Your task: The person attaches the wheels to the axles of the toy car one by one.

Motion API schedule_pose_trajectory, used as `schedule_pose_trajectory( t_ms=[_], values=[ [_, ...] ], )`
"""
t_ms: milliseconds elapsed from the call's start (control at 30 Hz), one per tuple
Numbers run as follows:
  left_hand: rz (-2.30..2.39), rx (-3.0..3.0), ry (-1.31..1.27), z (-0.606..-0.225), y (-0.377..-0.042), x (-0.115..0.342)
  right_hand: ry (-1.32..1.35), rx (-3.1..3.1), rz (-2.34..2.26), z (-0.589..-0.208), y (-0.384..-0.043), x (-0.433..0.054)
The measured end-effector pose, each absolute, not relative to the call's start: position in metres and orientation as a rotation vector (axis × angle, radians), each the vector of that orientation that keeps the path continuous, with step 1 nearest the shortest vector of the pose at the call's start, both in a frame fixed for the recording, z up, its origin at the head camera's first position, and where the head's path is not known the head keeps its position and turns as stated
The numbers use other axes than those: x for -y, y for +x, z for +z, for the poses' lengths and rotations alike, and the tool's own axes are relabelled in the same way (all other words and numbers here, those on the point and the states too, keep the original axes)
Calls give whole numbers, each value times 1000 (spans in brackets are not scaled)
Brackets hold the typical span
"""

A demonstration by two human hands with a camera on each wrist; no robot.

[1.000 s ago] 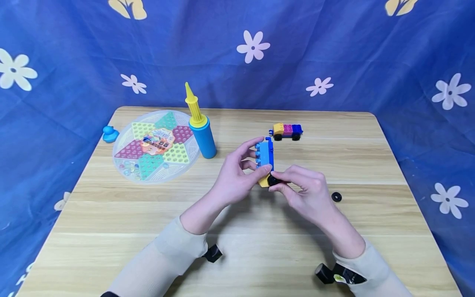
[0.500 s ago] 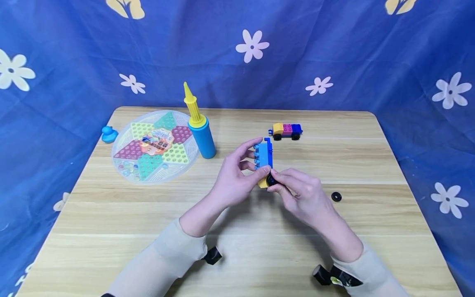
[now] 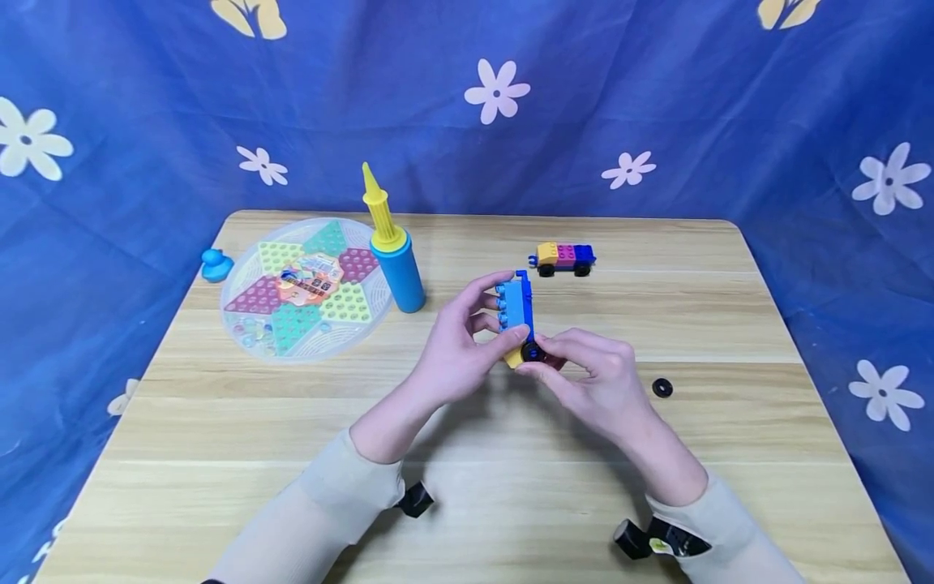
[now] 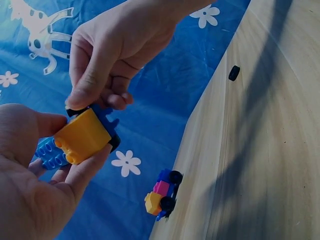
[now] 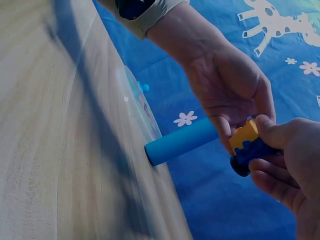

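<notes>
My left hand (image 3: 461, 350) grips a building-block toy car (image 3: 515, 305) held up on end above the table, its studs facing left. It has light blue blocks and a yellow block (image 4: 84, 136) on a dark blue base. At the car's lower, yellow end, my right hand (image 3: 601, 373) pinches a black wheel (image 3: 533, 351) between thumb and fingers. Another black wheel (image 5: 239, 167) shows on the opposite side in the right wrist view. The fingers partly hide the car's far side. A loose black tire (image 3: 662, 388) lies on the table to the right of my right hand.
A finished-looking block car (image 3: 565, 256), yellow, pink and blue, stands behind the hands. Left of them are an upright blue and yellow hand pump (image 3: 401, 272), a round Chinese checkers board (image 3: 241, 307) and a blue toy duck (image 3: 216, 265). A blue curtain (image 3: 438, 122) encloses the table.
The toy car has shifted slightly left and tilted a little. My right fingers have moved around the wheel, so more of its face shows now. Other objects stay put.
</notes>
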State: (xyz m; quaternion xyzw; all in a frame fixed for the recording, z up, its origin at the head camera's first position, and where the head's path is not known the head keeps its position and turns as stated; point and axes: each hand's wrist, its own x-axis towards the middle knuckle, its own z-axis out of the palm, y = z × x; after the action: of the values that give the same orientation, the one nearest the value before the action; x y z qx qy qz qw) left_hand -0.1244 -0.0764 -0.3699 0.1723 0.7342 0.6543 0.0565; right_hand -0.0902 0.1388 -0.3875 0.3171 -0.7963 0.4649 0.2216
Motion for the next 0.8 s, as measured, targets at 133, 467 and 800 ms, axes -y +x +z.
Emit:
schedule_pose_trajectory(
  t_ms=[133, 467, 800],
  values=[
    [1999, -2209, 518, -371, -125, 76, 865, 2167, 1297, -388, -91, -139],
    [1988, -2185, 540, -371, -124, 76, 991, 2235, 1240, -382, -90, -146],
    [1998, -2163, 551, -373, -125, 77, 999, 2217, 1266, -385, -91, -147]
  ],
)
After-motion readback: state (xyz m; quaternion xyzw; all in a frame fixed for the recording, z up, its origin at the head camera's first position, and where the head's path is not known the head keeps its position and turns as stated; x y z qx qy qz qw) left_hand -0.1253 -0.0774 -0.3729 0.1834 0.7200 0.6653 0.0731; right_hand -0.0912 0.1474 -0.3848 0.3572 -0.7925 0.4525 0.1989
